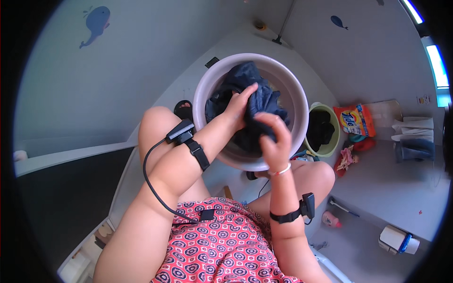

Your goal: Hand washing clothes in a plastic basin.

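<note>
Dark blue wet-looking cloth (263, 100) lies bunched in a large pale plastic basin (303, 106) between my knees. My left hand (240, 106) grips a fold of it near the basin's middle, thumb on top. Closed around a lower part of the same cloth, my right hand (277, 136) is over the basin's near right side and slightly blurred. More dark fabric spreads under and around both hands. The fingertips of the left hand are partly hidden by the cloth.
Right of the basin stands a light green bucket (337, 141) holding dark items. Beyond it are an orange Tide detergent bag (355, 119) and a doll (347, 158). A pink bottle (331, 219) and a toilet paper roll (412, 246) are at the lower right. A floor squeegee (277, 40) leans in the far corner.
</note>
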Action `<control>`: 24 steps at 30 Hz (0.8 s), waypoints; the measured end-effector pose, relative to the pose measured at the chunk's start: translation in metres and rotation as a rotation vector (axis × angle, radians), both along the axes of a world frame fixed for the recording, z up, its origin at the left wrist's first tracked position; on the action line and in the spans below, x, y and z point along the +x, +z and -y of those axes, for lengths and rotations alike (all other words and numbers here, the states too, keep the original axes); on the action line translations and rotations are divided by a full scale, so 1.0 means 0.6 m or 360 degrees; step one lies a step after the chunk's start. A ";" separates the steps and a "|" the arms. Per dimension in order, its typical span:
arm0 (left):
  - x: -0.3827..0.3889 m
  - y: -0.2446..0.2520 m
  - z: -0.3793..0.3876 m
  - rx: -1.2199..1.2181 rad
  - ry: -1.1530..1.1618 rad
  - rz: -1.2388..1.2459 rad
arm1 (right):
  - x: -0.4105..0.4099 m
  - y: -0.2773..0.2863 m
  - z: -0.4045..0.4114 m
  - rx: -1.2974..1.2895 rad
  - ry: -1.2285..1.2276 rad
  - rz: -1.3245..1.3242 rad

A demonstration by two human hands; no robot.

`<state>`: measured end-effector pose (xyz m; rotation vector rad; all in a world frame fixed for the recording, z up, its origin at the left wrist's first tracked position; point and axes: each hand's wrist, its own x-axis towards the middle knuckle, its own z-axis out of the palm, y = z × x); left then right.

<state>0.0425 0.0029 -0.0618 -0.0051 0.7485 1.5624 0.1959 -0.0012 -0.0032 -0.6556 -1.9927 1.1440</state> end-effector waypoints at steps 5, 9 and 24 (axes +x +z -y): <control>-0.019 -0.098 -0.006 -0.0887 -0.0556 -0.1283 | -0.069 -0.020 0.043 0.0847 -0.0183 0.0486; 0.065 -0.020 0.001 -0.0468 0.0062 0.0049 | -0.066 -0.066 -0.112 0.0703 -0.0973 0.0624; 0.018 -0.103 -0.017 -0.0359 -0.0085 0.0128 | -0.068 -0.039 0.006 0.0610 -0.0511 0.0304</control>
